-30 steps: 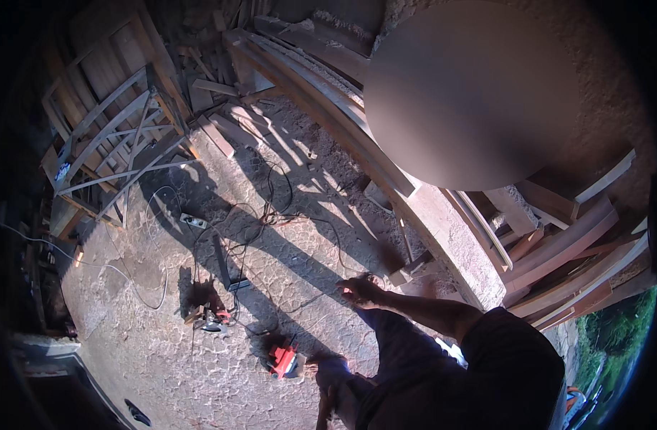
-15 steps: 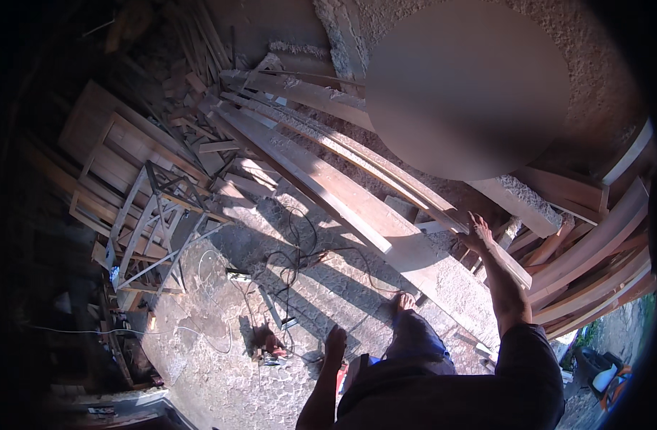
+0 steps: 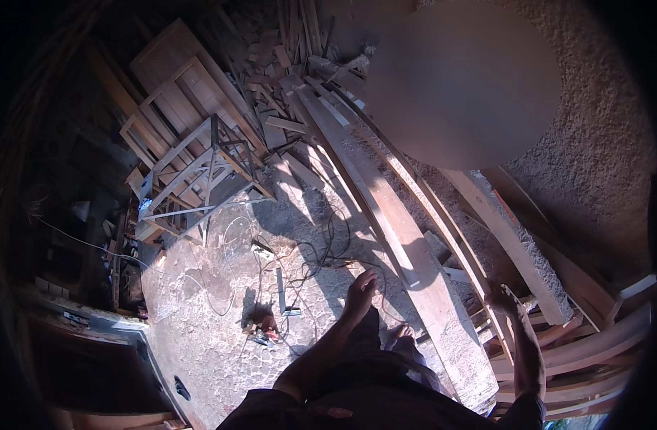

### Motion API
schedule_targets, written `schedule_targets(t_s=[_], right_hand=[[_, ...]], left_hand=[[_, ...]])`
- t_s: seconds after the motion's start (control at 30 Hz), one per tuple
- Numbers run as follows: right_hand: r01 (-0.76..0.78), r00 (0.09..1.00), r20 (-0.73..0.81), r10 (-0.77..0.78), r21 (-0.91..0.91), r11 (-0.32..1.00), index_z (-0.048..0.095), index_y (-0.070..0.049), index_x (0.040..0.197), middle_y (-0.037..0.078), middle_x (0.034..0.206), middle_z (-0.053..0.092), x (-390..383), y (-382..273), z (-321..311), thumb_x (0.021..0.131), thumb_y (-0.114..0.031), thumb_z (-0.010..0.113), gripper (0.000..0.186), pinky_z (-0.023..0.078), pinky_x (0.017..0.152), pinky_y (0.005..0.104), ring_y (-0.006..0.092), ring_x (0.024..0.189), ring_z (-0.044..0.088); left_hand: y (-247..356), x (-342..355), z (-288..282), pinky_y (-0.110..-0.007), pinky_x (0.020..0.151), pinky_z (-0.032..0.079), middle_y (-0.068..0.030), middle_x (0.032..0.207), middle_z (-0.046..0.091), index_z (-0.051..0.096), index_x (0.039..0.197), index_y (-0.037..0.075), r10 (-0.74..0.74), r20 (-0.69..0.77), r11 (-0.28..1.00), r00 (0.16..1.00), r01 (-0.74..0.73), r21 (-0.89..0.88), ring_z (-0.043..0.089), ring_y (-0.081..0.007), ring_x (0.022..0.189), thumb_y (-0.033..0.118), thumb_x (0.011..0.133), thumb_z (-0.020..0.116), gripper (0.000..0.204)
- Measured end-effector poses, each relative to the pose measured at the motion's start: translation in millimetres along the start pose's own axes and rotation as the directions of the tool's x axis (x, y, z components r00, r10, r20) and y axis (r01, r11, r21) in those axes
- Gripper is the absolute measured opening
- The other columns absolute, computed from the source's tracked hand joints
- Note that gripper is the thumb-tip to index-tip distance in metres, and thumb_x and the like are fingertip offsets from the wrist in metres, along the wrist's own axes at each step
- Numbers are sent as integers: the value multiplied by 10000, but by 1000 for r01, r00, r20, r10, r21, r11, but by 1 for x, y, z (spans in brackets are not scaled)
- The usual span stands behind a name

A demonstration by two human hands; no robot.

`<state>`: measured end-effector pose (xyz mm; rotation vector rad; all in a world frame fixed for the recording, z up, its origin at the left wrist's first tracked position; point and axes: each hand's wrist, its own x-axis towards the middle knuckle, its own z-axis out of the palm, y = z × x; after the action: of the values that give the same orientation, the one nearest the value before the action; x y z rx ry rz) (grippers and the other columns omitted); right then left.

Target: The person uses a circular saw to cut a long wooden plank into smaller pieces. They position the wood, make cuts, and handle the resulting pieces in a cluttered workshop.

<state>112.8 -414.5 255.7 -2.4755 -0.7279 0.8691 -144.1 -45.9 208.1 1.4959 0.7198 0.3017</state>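
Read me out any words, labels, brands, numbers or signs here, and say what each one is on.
No text can be read anywhere in this view.
White power strip on the floor: any marking is too small to read.
Blue-and-white patch by the wooden frame: too small and blurred to tell.
Wide board beside the right hand: no lettering shows.

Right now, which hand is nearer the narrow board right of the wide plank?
Right. The right hand is at the narrow board; the left hand is apart, across the wide plank.
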Motion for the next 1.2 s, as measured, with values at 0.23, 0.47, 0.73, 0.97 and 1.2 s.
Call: schedule_targets(t_s=[0.23,0.47,0.73,0.97,1.2], right_hand=[[71,997,-16,-70,362,930,528,-54,1435,169,1239,677,-51,-35,18,895,-74,642,552,569,640,354,186,755,689],[250,944,-244,-222,94,964,489,-7,1475,165,1300,661,-96,-111,56,838,-24,622,651,573,746,392,210,817,694],[35,949,-301,-88,-180,983,420,57,1470,202,1192,669,-55,-174,73,827,10,580,664,526,757,510,413,915,627],[-153,876,-471,106,-61,986,332,30,1544,229,1045,606,5,-190,139,820,-170,721,846,488,823,510,403,947,609],[-300,793,-561,238,-20,954,553,-122,1375,97,1176,628,34,-224,166,953,-191,536,429,454,941,455,273,1103,614]], left_hand=[[54,171,83,-362,878,530,-75,1366,625,410,1539,82,-69,120,981,990,89,-171,645,-159,1048,478,983,660,726],[77,312,104,-426,839,546,-77,1197,558,431,1434,110,-215,237,755,948,315,-575,628,-228,1014,690,822,749,901],[104,342,49,-456,821,582,-100,1219,605,508,1334,99,-202,306,565,930,366,-740,674,-284,990,516,864,801,693],[138,474,-50,-508,973,538,-155,1297,637,555,1349,-1,-307,-34,755,951,221,-617,640,-322,1146,302,995,666,479],[100,513,-90,-647,1018,501,-184,1387,587,466,1449,14,-378,-119,835,918,282,-473,608,-389,1233,237,1001,619,523]])
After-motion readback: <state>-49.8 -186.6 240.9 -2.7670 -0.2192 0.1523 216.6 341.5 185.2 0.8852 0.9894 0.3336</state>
